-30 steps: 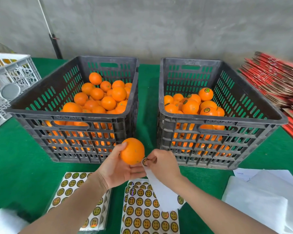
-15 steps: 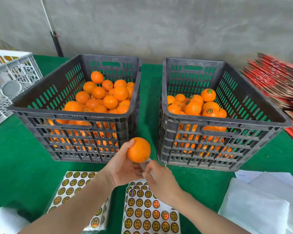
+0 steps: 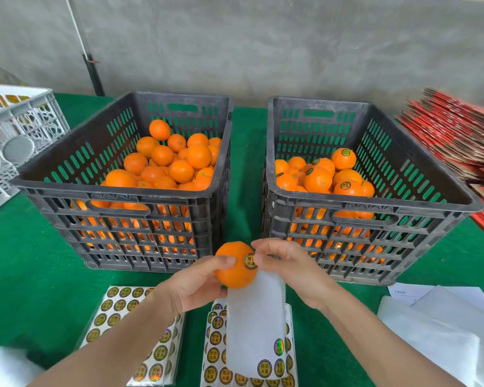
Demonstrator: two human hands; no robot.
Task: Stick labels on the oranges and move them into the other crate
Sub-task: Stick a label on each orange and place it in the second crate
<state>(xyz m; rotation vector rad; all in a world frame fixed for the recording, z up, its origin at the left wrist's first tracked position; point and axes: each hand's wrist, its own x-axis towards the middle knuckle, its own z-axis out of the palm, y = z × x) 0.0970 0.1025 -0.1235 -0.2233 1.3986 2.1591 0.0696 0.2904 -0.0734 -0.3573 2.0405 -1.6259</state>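
**A:** Largest items first. What stands before us?

**B:** Green-covered table [image 3: 25, 275], seen from its near edge. Left crate [image 3: 67, 188], dark slotted plastic, at 11 o'clock from the hands, holding a heap of plain oranges [image 3: 199, 156]. Right crate [image 3: 419, 206], same type, at 1 o'clock and just beside the first, holding labelled oranges [image 3: 344, 159], several with round stickers showing.

**A:** And at the margins?

**B:** Stack of red cardboard [image 3: 453, 135] at 2 o'clock. White crate [image 3: 20, 127] at 10 o'clock. White sheets [image 3: 430, 331] at 4 o'clock, flat on the cloth.

**A:** Closer to the person?

**B:** Left sticker sheet [image 3: 118, 308] at 7 o'clock, partly under the left forearm. Centre sticker sheet [image 3: 215, 344] at 6 o'clock. A white backing strip [image 3: 254, 317] hangs over the centre sheet, with a few stickers at its lower end.

**A:** The hands?

**B:** Left hand [image 3: 190, 286]: thumb and fingers wrapped round the held orange [image 3: 232, 272]. The fruit is in the air in front of the gap between the crates, inside neither. Right hand [image 3: 291, 269]: fingers curled, gripping the top of the strip, thumb tip touching the sticker on the fruit.

**A:** That sticker?

**B:** Label [image 3: 250, 261], round, black and gold. It lies on the held orange at its 2 o'clock side.
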